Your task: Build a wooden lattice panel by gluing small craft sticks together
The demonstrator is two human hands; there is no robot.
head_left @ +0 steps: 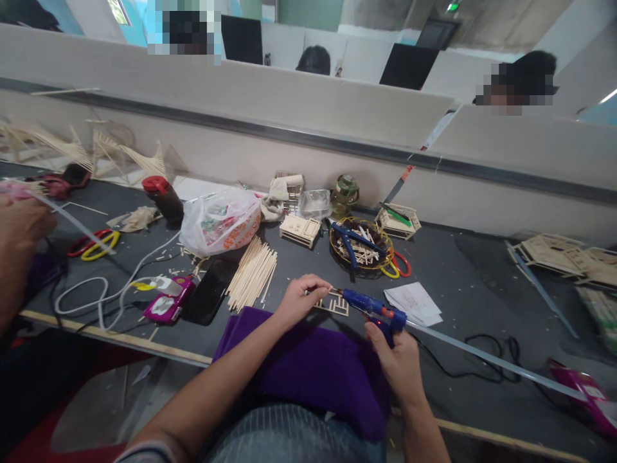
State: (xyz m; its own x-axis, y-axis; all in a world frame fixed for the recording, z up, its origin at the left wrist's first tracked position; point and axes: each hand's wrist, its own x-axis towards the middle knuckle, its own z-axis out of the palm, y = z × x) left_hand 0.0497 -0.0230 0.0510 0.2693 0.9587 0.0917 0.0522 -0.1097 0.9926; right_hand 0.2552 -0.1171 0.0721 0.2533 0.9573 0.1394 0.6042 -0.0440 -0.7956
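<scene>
My right hand (398,352) is wrapped round the handle of a blue hot glue gun (366,305), whose nozzle points left. A long translucent glue stick (486,358) runs out of its back end toward the right. My left hand (304,298) is closed in a pinch right at the nozzle tip; what its fingertips hold is too small to make out. Below them, a small flat lattice of wooden sticks (340,312) lies on the table, partly hidden by my left hand. A purple cloth (308,366) covers my lap and the table edge.
Wooden sticks (253,273) lie in a pile beside a black phone (211,292). Behind are a plastic bag (219,222), a small wooden frame model (299,230), and a basket (336,251) with blue-handled pliers (348,247). Paper (414,303) lies right. Another person's hand (22,225) is at left.
</scene>
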